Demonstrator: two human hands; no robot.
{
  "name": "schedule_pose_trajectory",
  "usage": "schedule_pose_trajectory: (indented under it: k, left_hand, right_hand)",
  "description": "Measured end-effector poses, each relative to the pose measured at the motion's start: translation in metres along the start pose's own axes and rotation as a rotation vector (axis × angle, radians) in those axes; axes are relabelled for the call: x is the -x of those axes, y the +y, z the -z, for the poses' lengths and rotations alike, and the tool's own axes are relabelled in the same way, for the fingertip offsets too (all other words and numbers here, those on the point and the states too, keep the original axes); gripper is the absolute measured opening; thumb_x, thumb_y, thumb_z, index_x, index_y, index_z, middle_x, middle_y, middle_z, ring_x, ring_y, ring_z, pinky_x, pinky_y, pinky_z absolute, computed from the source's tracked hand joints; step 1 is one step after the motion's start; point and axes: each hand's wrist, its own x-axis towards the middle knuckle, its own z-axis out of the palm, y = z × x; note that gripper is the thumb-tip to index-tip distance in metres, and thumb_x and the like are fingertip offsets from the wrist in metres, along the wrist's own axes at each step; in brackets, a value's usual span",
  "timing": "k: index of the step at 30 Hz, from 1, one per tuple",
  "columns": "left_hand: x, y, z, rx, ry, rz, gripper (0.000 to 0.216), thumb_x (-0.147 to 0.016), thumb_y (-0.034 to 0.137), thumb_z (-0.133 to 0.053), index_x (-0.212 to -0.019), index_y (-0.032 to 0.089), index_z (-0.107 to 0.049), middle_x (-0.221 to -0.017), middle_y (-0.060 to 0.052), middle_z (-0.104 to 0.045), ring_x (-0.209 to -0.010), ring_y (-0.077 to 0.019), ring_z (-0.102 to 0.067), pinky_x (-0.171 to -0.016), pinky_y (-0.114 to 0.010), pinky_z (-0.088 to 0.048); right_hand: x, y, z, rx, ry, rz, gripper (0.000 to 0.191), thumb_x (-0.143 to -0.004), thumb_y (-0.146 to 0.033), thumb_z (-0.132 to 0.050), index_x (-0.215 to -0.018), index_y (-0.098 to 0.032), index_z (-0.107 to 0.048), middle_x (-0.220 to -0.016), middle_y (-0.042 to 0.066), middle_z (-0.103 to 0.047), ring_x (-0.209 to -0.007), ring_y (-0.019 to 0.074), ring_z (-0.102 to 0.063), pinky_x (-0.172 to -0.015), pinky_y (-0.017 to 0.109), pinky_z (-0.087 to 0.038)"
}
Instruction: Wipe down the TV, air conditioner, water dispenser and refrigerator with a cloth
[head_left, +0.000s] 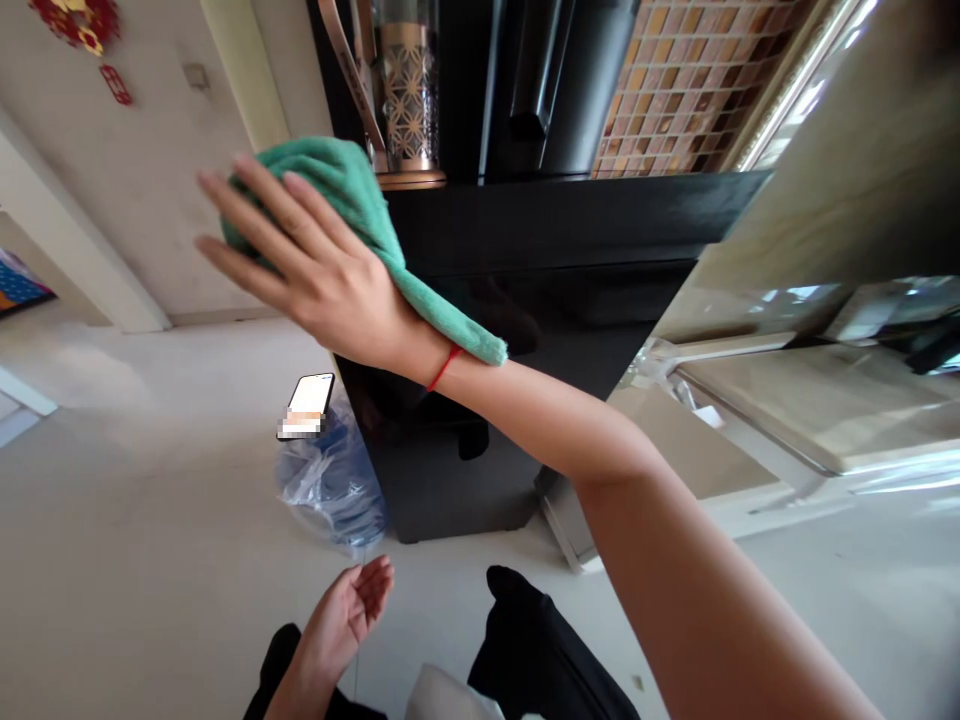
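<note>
A green cloth point(341, 175) lies under the palm of my right hand point(330, 290), at the upper left edge of the black cabinet point(525, 230). My fingers are stretched out over it and slightly blurred; the thumb is hidden. One folded end of the cloth trails back along my wrist, past a red string bracelet point(444, 368). Low in the view, my left hand point(349, 612) hangs above the floor with its palm turned up. Its fingers are loosely bent and nothing is in them.
A patterned copper-coloured holder point(409, 95) and a black appliance point(577, 90) stand on the cabinet top. Left of the cabinet, a phone point(307, 402) rests on a plastic-wrapped blue water bottle point(337, 485). Pale furniture point(705, 450) stands to the right.
</note>
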Motion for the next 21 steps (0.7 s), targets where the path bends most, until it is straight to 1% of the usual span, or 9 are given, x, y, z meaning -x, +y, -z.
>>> schedule_pose_trajectory:
  k: [2,5,7,9,12,14,17,19,21]
  left_hand:
    - [-0.003,0.0,0.0,-0.003,0.009,-0.014,0.045,-0.111,0.003,-0.046,-0.155,-0.004,-0.049,-0.085,-0.012,-0.081,-0.067,-0.018,-0.08,-0.061,-0.022,-0.063]
    - [-0.008,-0.003,-0.003,-0.024,0.033,-0.032,0.047,-0.11,0.002,-0.047,-0.156,-0.004,-0.05,-0.084,-0.011,-0.081,-0.066,-0.0171,-0.08,-0.06,-0.021,-0.063]
    - [-0.011,-0.005,-0.006,-0.046,0.052,-0.039,0.047,-0.109,0.001,-0.047,-0.156,-0.003,-0.05,-0.083,-0.01,-0.08,-0.066,-0.0168,-0.08,-0.06,-0.021,-0.062]
    - [-0.014,-0.007,-0.009,-0.077,0.07,-0.043,0.044,-0.109,0.001,-0.047,-0.152,-0.004,-0.053,-0.082,-0.011,-0.08,-0.065,-0.0167,-0.079,-0.059,-0.02,-0.062]
    - [-0.015,-0.01,-0.011,-0.111,0.071,-0.058,0.031,-0.109,-0.001,-0.048,-0.137,-0.003,-0.06,-0.082,-0.012,-0.08,-0.065,-0.0165,-0.079,-0.059,-0.021,-0.061]
    - [-0.014,-0.011,-0.012,-0.119,0.071,-0.066,0.024,-0.108,-0.002,-0.048,-0.127,-0.001,-0.063,-0.082,-0.012,-0.08,-0.065,-0.0163,-0.079,-0.06,-0.021,-0.062]
    - [-0.01,-0.011,-0.013,-0.121,0.084,-0.067,0.021,-0.108,-0.002,-0.048,-0.122,0.0,-0.064,-0.082,-0.012,-0.08,-0.065,-0.016,-0.079,-0.062,-0.021,-0.062]
    - [-0.006,-0.011,-0.013,-0.125,0.09,-0.069,0.024,-0.109,-0.002,-0.047,-0.126,-0.001,-0.063,-0.082,-0.011,-0.08,-0.065,-0.0157,-0.078,-0.061,-0.021,-0.062]
    - [-0.005,-0.01,-0.013,-0.129,0.094,-0.069,0.03,-0.109,-0.002,-0.046,-0.135,-0.002,-0.061,-0.081,-0.01,-0.08,-0.065,-0.0152,-0.078,-0.061,-0.02,-0.061]
  right_hand:
    - [-0.002,0.01,0.003,-0.088,-0.072,0.123,0.075,-0.112,-0.031,-0.003,-0.156,-0.023,-0.063,-0.17,-0.011,-0.052,-0.168,0.0197,-0.034,-0.144,0.04,-0.026]
    - [0.028,0.047,0.02,-0.169,-0.069,0.21,0.074,-0.114,-0.036,-0.006,-0.146,-0.029,-0.071,-0.168,-0.016,-0.054,-0.166,0.0143,-0.039,-0.142,0.034,-0.035]
    - [0.066,0.079,0.038,-0.2,-0.043,0.203,0.063,-0.116,-0.038,-0.016,-0.147,-0.035,-0.072,-0.168,-0.015,-0.054,-0.164,0.0119,-0.044,-0.141,0.03,-0.037]
    - [0.111,0.111,0.057,-0.188,-0.01,0.153,0.052,-0.116,-0.039,-0.03,-0.148,-0.038,-0.072,-0.168,-0.012,-0.053,-0.164,0.0131,-0.045,-0.142,0.031,-0.037]
    - [0.182,0.153,0.08,-0.088,0.074,0.045,0.051,-0.112,-0.039,-0.041,-0.153,-0.033,-0.07,-0.172,-0.004,-0.05,-0.167,0.0208,-0.042,-0.144,0.043,-0.032]
    - [0.226,0.177,0.09,-0.015,0.107,-0.049,0.052,-0.11,-0.041,-0.045,-0.154,-0.031,-0.07,-0.173,-0.001,-0.048,-0.169,0.0243,-0.039,-0.144,0.049,-0.028]
    - [0.284,0.206,0.101,0.028,0.148,-0.278,0.051,-0.101,-0.039,-0.058,-0.146,-0.024,-0.078,-0.171,0.006,-0.051,-0.168,0.0279,-0.041,-0.142,0.047,-0.032]
    - [0.316,0.221,0.111,-0.005,0.205,-0.582,0.051,-0.091,-0.031,-0.065,-0.138,-0.021,-0.082,-0.16,0.008,-0.064,-0.159,0.0314,-0.056,-0.135,0.044,-0.043]
    - [0.343,0.232,0.125,-0.035,0.373,-0.911,0.056,-0.083,-0.02,-0.066,-0.137,-0.023,-0.083,-0.146,0.007,-0.075,-0.141,0.035,-0.07,-0.121,0.041,-0.056]
